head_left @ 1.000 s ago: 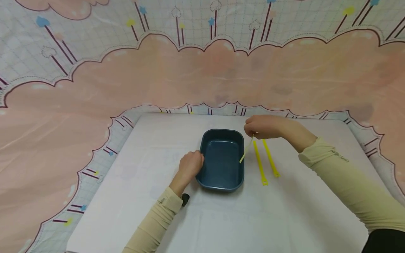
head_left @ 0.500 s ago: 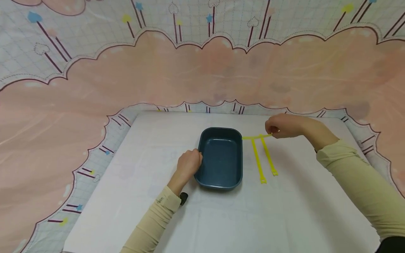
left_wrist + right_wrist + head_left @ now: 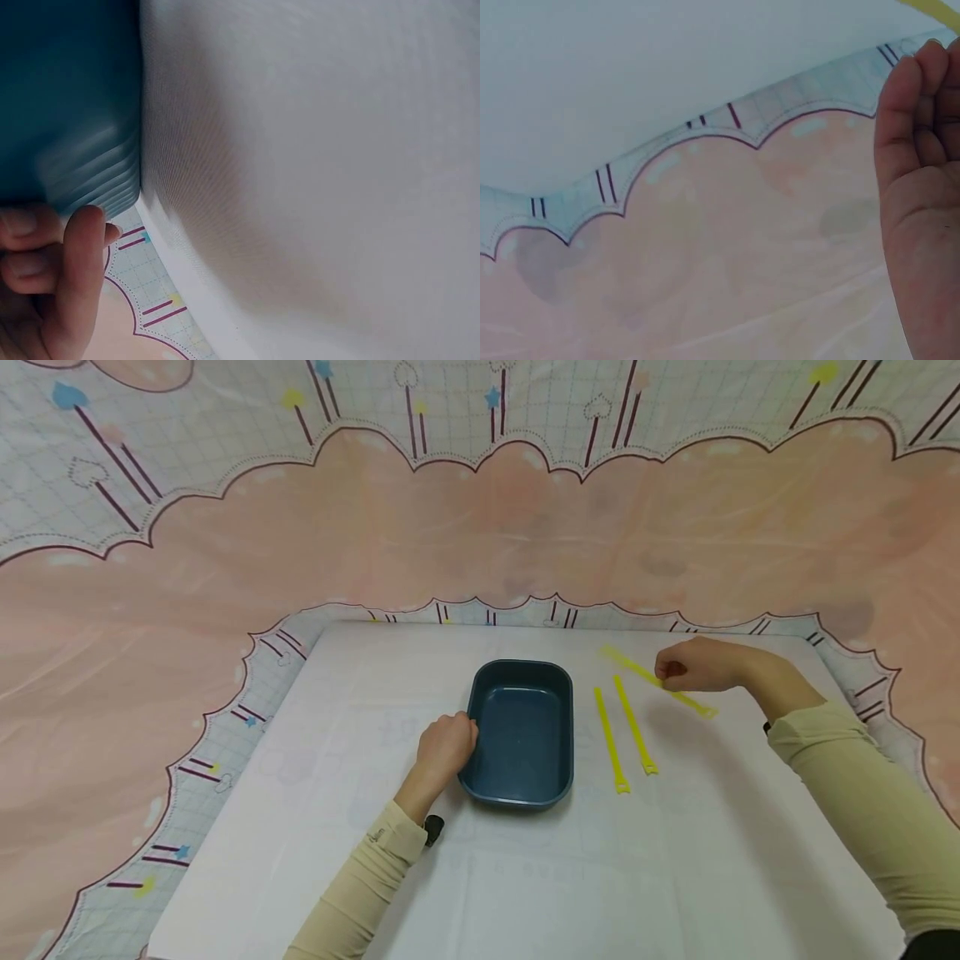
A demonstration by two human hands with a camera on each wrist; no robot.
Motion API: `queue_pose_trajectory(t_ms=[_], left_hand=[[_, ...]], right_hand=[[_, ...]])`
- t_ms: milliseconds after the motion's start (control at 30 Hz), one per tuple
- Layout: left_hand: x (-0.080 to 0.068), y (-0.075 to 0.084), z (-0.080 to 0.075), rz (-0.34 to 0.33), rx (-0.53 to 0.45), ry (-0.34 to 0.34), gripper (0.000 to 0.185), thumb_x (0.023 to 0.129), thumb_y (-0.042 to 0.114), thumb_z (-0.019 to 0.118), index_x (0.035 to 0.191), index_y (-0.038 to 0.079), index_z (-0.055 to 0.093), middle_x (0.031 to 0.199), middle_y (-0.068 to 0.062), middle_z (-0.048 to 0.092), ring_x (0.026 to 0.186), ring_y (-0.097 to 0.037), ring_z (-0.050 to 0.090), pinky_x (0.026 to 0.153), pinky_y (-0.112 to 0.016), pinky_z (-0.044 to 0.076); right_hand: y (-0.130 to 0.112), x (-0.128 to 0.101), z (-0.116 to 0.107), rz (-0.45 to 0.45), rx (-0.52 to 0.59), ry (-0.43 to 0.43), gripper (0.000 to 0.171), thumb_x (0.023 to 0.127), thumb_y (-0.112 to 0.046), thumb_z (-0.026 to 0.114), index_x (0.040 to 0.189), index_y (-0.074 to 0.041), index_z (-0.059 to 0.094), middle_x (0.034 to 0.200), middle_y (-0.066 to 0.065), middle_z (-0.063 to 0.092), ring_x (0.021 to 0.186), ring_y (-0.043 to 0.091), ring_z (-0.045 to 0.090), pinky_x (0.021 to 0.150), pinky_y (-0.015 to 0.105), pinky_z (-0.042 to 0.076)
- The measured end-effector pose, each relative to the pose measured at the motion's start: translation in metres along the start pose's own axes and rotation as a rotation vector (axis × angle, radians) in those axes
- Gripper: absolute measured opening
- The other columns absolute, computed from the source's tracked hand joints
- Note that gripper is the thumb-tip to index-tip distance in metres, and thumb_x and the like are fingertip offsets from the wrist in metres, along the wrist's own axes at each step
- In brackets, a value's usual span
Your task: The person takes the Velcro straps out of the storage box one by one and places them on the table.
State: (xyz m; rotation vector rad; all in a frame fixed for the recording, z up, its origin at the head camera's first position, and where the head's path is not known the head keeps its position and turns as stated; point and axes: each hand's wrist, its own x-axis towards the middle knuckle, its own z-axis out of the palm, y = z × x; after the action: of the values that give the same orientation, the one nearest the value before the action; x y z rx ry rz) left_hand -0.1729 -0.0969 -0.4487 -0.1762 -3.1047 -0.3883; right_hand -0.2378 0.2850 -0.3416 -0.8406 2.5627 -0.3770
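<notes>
A dark blue rectangular tray (image 3: 521, 662) stands on the white tabletop in the head view. My left hand (image 3: 446, 746) grips its left rim; in the left wrist view, curled fingers (image 3: 79, 247) lie against the tray's ribbed outer wall. Beyond the tray's right side, my right hand (image 3: 697, 665) pinches a yellow cable tie strap (image 3: 633, 667) near its middle, slotted end toward the lower right, slightly blurred. Two similar yellow straps, a left one (image 3: 611, 743) and a right one (image 3: 634, 727), lie side by side between tray and right hand. The right wrist view catches part of a yellow strap (image 3: 934, 11) above the fingertips.
The white tabletop (image 3: 337, 877) ends at a back edge just behind the right hand. A patterned peach and white cloth (image 3: 450, 543) rises behind and hangs around the sides. A black band piece (image 3: 433, 830) shows at the left wrist.
My right hand has moved right, away from the tray, carrying the yellow strap, which leaves the tray's rim and turns to slant above the other two. The left hand keeps its hold.
</notes>
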Motion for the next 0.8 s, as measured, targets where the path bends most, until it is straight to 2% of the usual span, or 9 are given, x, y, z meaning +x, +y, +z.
queue_pose_trajectory(t_ms=[100,300,400,600,800], left_hand=[[0.0,0.0,0.001,0.0,0.005,0.001,0.031,0.101,0.02,0.051,0.082,-0.002,0.064,0.074,-0.018,0.066,0.063,-0.03,0.065,0.055,-0.041,0.051],[-0.001,0.0,0.001,-0.004,0.0,-0.001,0.031,0.101,0.019,0.051,0.082,-0.002,0.063,0.073,-0.018,0.065,0.062,-0.03,0.064,0.055,-0.042,0.051],[0.0,0.0,0.001,-0.005,0.0,-0.004,0.031,0.1,0.02,0.051,0.082,-0.002,0.063,0.073,-0.018,0.064,0.062,-0.029,0.064,0.055,-0.041,0.051],[0.001,0.0,-0.001,-0.015,0.0,-0.017,0.031,0.101,0.02,0.051,0.083,-0.002,0.064,0.074,-0.017,0.065,0.063,-0.029,0.064,0.056,-0.042,0.051],[0.001,0.0,-0.001,-0.025,0.006,-0.03,0.031,0.101,0.02,0.05,0.084,-0.002,0.064,0.076,-0.018,0.065,0.066,-0.03,0.065,0.058,-0.042,0.052]], right_hand=[[0.006,-0.001,0.007,0.064,0.079,-0.039,0.008,0.095,-0.016,0.058,0.09,-0.009,0.059,0.078,-0.002,0.054,0.071,0.014,0.048,0.067,0.033,0.04],[0.021,0.001,0.028,0.196,0.29,-0.173,0.018,0.097,-0.015,0.052,0.085,-0.002,0.058,0.074,0.002,0.053,0.068,0.016,0.049,0.065,0.032,0.041],[0.026,0.002,0.038,0.233,0.364,-0.197,0.02,0.096,-0.013,0.051,0.084,0.0,0.059,0.073,0.002,0.053,0.067,0.015,0.048,0.064,0.031,0.041],[0.03,0.007,0.052,0.271,0.423,-0.186,0.024,0.097,-0.014,0.05,0.081,0.0,0.061,0.07,0.001,0.052,0.064,0.014,0.048,0.062,0.029,0.043],[0.031,0.014,0.062,0.312,0.43,-0.176,0.025,0.096,-0.015,0.051,0.077,-0.001,0.061,0.067,0.001,0.052,0.061,0.013,0.048,0.06,0.028,0.043]])
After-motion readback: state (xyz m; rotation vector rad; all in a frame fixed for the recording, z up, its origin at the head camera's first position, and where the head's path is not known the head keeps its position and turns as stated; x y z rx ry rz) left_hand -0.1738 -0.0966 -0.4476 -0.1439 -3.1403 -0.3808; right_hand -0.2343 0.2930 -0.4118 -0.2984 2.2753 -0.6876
